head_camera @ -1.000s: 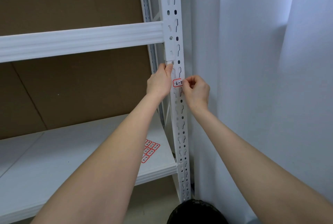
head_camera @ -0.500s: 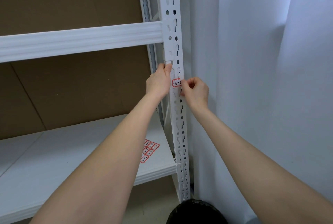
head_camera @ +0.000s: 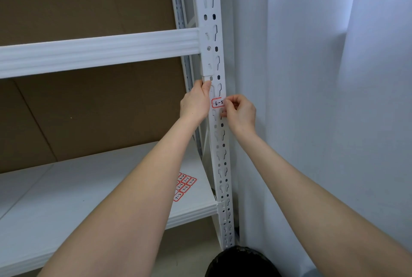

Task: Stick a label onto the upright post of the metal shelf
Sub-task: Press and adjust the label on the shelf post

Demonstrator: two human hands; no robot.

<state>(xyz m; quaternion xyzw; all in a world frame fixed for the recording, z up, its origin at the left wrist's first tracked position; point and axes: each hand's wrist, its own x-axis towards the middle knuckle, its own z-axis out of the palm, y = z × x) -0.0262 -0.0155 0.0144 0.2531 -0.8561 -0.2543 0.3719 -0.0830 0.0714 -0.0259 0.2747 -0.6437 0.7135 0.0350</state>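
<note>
Both hands are working at frame centre: the right hand is pinching the right end of the red-bordered paper label, which is lying crosswise against the slotted white metal upright post (long axis horizontal, post vertical), while the left hand is gripping the post's left edge just beside it.

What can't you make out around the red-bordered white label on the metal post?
All in the head view:
- Right end of the red-bordered white label and its writing past "6-5": covered by fingertips of the right hand pinching it.
- Fingers of the left hand: behind the white perforated metal post it grips.
- Sheet of red-bordered labels: partly behind the left forearm, writing too small.
- Dark round object: cut off by the bottom edge.
</note>
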